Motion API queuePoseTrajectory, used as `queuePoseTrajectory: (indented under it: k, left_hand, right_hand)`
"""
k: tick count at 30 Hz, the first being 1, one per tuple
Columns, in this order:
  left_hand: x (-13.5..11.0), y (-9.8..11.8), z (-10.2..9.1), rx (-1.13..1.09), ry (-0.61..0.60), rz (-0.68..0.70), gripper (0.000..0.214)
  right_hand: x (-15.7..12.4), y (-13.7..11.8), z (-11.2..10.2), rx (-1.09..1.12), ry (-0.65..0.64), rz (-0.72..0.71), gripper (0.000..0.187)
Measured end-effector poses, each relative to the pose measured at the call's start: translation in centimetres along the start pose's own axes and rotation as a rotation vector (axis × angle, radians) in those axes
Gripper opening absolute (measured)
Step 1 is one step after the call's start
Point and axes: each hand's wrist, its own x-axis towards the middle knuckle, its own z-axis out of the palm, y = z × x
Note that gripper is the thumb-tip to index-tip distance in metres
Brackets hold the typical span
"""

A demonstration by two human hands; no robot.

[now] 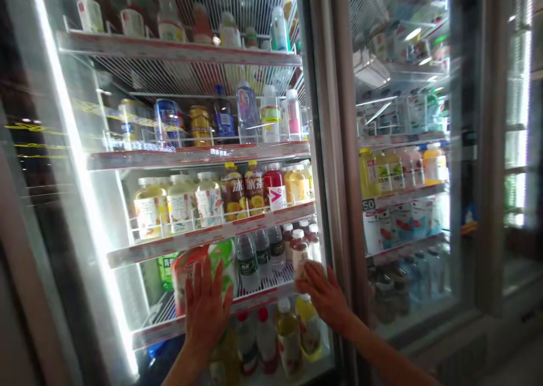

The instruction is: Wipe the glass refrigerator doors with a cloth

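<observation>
I face an upright drinks cooler with several wire shelves full of bottles and cans. My left hand is spread flat, fingers up, against a large red and green carton at the front of the lower shelf. My right hand is open too, fingers pointing left, touching a small white-capped bottle at the right end of the same shelf. Dark water bottles stand between my hands. Neither hand grips anything.
The cooler's right frame post runs beside my right hand. A second cooler behind a closed glass door stands to the right. Yellow and red bottles fill the bottom shelf below my hands. A bright light strip runs down the left side.
</observation>
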Motion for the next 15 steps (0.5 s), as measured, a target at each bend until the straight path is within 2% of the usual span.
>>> queuePoseTrajectory:
  k: [4,6,8,10,12,13,15]
  left_hand:
    - [-0.5,0.3,-0.2,0.012,-0.015,-0.015,0.071]
    - [-0.5,0.3,-0.1,0.013,-0.017,-0.013,0.071]
    - [-0.7,0.2,-0.1,0.010,-0.016,-0.011,0.071]
    - [-0.9,0.1,0.0,0.015,-0.015,-0.008,0.071]
    - [-1.1,0.0,0.1,0.024,-0.016,0.002,0.071]
    - [-1.2,0.0,0.1,0.027,-0.016,0.006,0.072]
    - [-1.2,0.0,0.1,0.029,-0.015,0.010,0.072]
  right_hand:
    - [7.4,2.4,-1.1,-0.019,0.179,0.183,0.043]
    - [9.7,2.3,-1.2,-0.015,0.223,0.194,0.043]
    - [9.2,0.8,-0.8,0.012,0.187,0.084,0.044]
    - [7.0,-1.1,-0.3,0.059,0.104,-0.084,0.042]
    - [5.5,-2.4,0.1,0.096,0.044,-0.191,0.038]
    - [5.6,-2.6,0.1,0.103,0.036,-0.211,0.036]
    - [7.6,-2.3,-0.2,0.087,0.051,-0.171,0.036]
